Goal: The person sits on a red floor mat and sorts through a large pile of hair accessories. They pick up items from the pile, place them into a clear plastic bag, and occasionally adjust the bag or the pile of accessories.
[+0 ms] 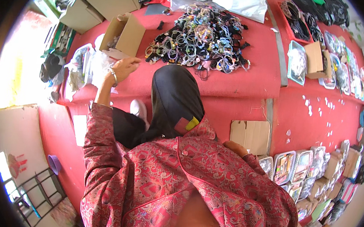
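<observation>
My left hand (125, 67), with a metal bangle at the wrist, reaches forward over the red surface (252, 80). Its fingers are curled on the edge of a clear plastic bag (93, 65), right beside an open cardboard box (128, 36). Only a small part of my right hand (235, 148) shows past my red patterned sleeve, next to a flat piece of cardboard (251, 135); its fingers are hidden. A black scarf (174, 100) hangs down in front of me. A big heap of mixed bangles and hair bands (200, 36) lies beyond it.
Trays and packets of small goods (296, 168) line the right side. A red basket of dark bands (300, 22) and a small carton (315, 59) sit at the far right. More cartons (97, 2) lie at the far left, and a metal rack (32, 196) stands low left.
</observation>
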Demonstrator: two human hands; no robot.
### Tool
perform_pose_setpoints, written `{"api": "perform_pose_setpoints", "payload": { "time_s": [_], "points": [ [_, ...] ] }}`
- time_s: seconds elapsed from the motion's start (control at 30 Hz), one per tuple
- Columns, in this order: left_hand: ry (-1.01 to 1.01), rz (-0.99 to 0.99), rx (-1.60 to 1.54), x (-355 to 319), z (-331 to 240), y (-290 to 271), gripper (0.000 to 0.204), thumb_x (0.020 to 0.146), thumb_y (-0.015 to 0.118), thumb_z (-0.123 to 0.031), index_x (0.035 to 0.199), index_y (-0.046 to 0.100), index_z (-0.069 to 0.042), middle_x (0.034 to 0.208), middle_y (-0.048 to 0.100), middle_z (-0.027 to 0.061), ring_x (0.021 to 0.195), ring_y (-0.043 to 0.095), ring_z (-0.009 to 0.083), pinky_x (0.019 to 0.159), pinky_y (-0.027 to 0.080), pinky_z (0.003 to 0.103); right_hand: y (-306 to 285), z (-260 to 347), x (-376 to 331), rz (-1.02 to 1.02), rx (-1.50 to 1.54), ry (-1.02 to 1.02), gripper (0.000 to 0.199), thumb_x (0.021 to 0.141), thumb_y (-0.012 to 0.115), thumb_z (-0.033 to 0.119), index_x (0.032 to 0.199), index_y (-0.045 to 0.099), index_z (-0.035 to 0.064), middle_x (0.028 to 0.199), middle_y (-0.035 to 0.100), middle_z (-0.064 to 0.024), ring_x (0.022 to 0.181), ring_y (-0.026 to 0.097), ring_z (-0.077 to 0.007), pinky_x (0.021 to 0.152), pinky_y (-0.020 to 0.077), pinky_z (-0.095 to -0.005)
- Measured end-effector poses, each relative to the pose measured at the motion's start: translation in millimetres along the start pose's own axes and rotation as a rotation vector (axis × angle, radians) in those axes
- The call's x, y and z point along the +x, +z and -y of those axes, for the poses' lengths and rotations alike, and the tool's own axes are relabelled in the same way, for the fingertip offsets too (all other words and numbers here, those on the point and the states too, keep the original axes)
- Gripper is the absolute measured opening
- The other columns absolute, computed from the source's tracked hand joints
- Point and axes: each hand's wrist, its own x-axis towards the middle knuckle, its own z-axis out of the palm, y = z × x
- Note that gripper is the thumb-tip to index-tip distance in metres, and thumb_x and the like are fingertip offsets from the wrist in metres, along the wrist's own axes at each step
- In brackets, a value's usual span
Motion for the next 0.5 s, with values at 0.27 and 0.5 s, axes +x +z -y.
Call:
{"api": "perform_pose_setpoints", "payload": {
  "time_s": [0.27, 0.5],
  "points": [
    [0.112, 0.001, 0.042, 36, 43, 27, 0.037, 0.079, 0.052, -0.027, 0.107, 0.055, -0.004, 0.084, 0.062, 0.0151, 0.077, 0.061, 0.025, 0.07, 0.047, 0.036, -53, -20, 7, -0.308, -0.174, 0.479, 0.02, 0.072, 0.058, 0.021, 0.083, 0.065, 0.0064, 0.078, 0.062, -0.0167, 0.076, 0.061, -0.0304, 0.066, 0.0478, -0.0367],
    [0.235, 0.066, -0.054, 93, -3, 44, 0.03, 0.077, 0.049, -0.03, 0.092, 0.062, -0.007, 0.075, 0.063, 0.0113, 0.063, 0.06, 0.0193, 0.065, 0.048, 0.034, -183, 85, -28, -1.228, 0.272, 0.536, 0.035, 0.086, 0.051, 0.032, 0.084, 0.061, -0.0013, 0.072, 0.06, -0.011, 0.063, 0.049, -0.0158, 0.061, 0.0407, -0.0322]
  ]
}}
